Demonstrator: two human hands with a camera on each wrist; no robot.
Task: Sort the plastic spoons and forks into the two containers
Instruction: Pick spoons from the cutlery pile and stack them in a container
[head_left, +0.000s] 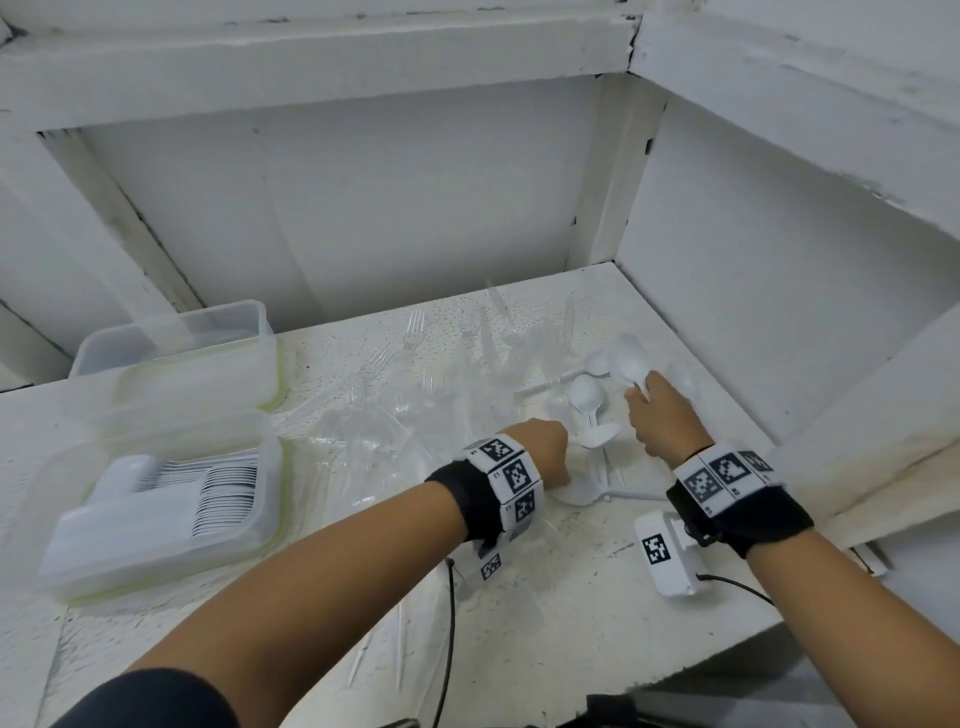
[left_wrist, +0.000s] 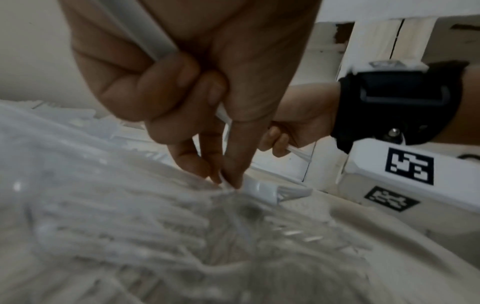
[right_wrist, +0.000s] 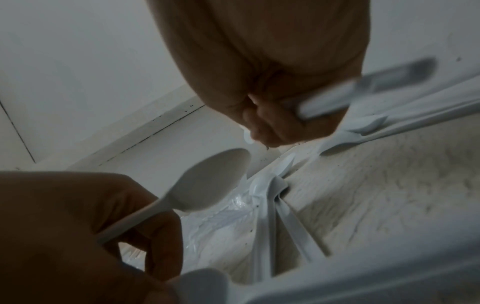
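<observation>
My left hand grips white plastic spoons by their handles, bowls pointing away; in the left wrist view its two straight fingertips touch the cutlery pile. My right hand, just to the right, grips more white spoons, and their handles stick out of the fist. Loose white spoons lie between and below both hands. A heap of clear plastic forks covers the table's middle. The near container at the left holds stacked white spoons. Behind it, the far container looks clear inside.
White walls close the alcove at the back and right, near my right hand. A white wrist camera box and a black cable hang over the speckled tabletop. A few clear forks lie near the front edge.
</observation>
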